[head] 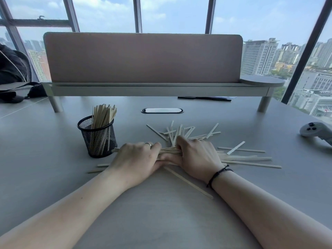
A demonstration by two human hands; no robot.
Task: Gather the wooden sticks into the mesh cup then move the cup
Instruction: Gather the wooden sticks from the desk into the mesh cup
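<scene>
While both hands press on the pile of sticks, the head view shows the following:

Left hand: the left hand [137,157] lies palm down on the grey table [53,177], fingers curled over one end of a bundle of wooden sticks [169,151]; a ring [148,144] sits on one finger.

Right hand: the right hand [196,155] closes over the same bundle from the other side, fingertips tucked among the sticks; a dark cord bracelet [218,174] circles the wrist.

Grip: both hands clasp the bundle between them, thumbs nearly touching at the near edge.

Loose sticks: more loose sticks [186,132] fan out flat on the table behind the right hand, others stretch to the right [251,159], and one long stick [188,183] runs diagonally toward the viewer beneath the right wrist. A few ends poke out to the left of the left hand.

Mesh cup: the black mesh cup [98,139] stands upright just left of the left hand, near its knuckles, with a sheaf of sticks [104,114] standing in it and leaning to the right rim.

Further back: a desk divider [143,58] on legs spans the table, with an oval cable port [162,110] in front of it.

Right edge: a grey controller [316,131] rests well apart from the sticks.

Left edge: a dark bag [16,90] lies on the table.
</scene>
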